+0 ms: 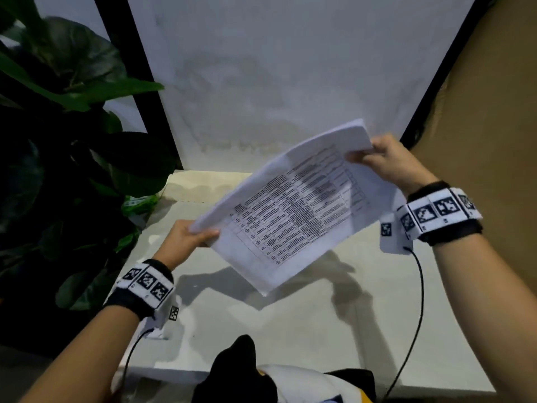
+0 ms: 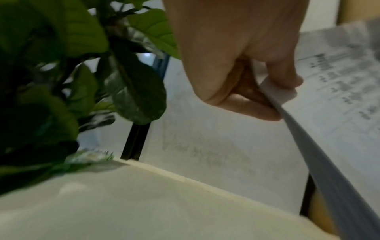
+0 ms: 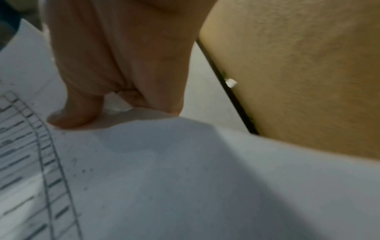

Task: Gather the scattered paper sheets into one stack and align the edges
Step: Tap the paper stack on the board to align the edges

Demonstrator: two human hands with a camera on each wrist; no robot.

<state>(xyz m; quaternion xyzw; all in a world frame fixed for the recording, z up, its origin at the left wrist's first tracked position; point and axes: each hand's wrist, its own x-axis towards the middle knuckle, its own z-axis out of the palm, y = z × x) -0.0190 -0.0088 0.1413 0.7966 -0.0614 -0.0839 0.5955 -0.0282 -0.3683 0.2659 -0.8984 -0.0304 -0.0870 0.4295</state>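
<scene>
I observe the left hand (image 1: 186,238) pinching the lower-left corner of the paper stack (image 1: 293,205), thumb on top. The right hand (image 1: 389,162) grips its opposite far corner. The stack is held tilted, clear above the middle of the tabletop (image 1: 261,338); plant (image 1: 58,141) at left edge.

left hand (image 1: 183,239) raised, right hand (image 1: 389,161) higher (each grip pinching)
</scene>
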